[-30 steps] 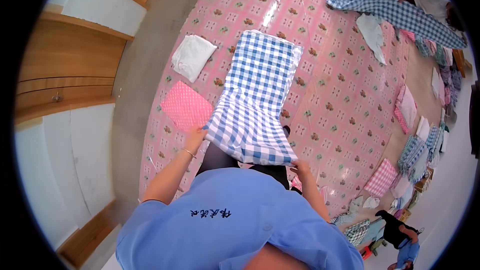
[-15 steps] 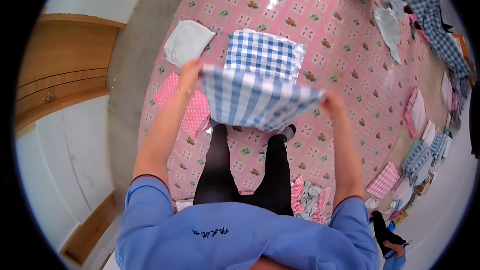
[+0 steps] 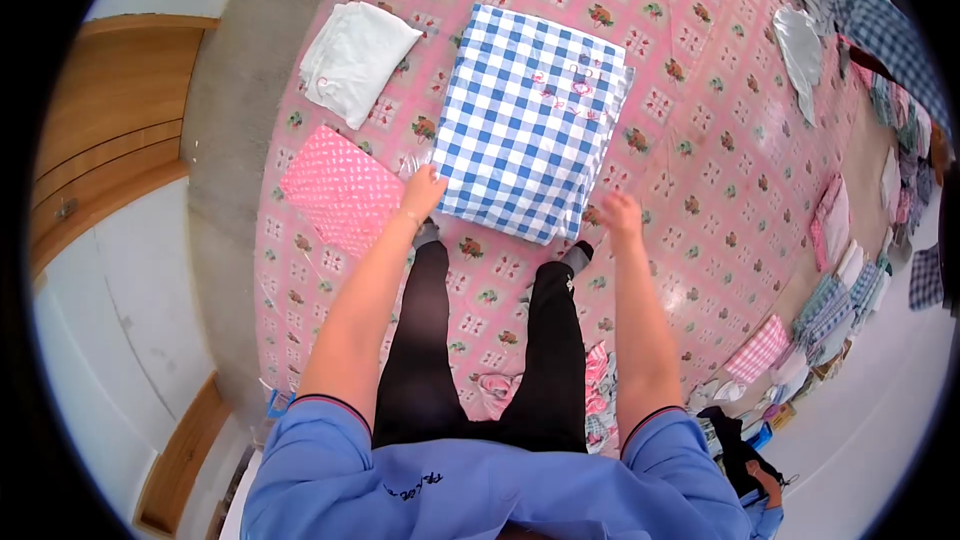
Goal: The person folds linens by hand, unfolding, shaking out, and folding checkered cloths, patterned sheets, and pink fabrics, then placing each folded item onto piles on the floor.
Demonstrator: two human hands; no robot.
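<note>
A blue-and-white checked cloth (image 3: pixel 525 130), folded into a broad, slightly skewed rectangle, is laid flat on a glossy pink floor covering (image 3: pixel 690 270) printed with floral motifs and small squares. Its crisp check is broken near the upper right corner by looping pink line work, and thin, rumpled layers are exposed along its right edge. At the cloth's left edge a left hand (image 3: pixel 425 192) is held with fingers loosely bent; whether the fabric is pinched there cannot be told. Just beyond the right edge a right hand (image 3: pixel 620 215) is held apart from the cloth, its fingers relaxed and parted, with nothing gripped.

To the left, a softly creased white cloth (image 3: pixel 360 60) is seen folded into an uneven block, and below it a pink cloth (image 3: pixel 340 185) with a small white pattern is set at a slant. Black trousers (image 3: pixel 415 350) and a smooth blue shirt (image 3: pixel 500 480) are worn by the person. Beside the right leg, crumpled pink and grey fabric (image 3: pixel 600 380) is heaped. Farther right, a pink-and-white gingham cloth (image 3: pixel 757 350) is folded into a neat, padded square.
</note>
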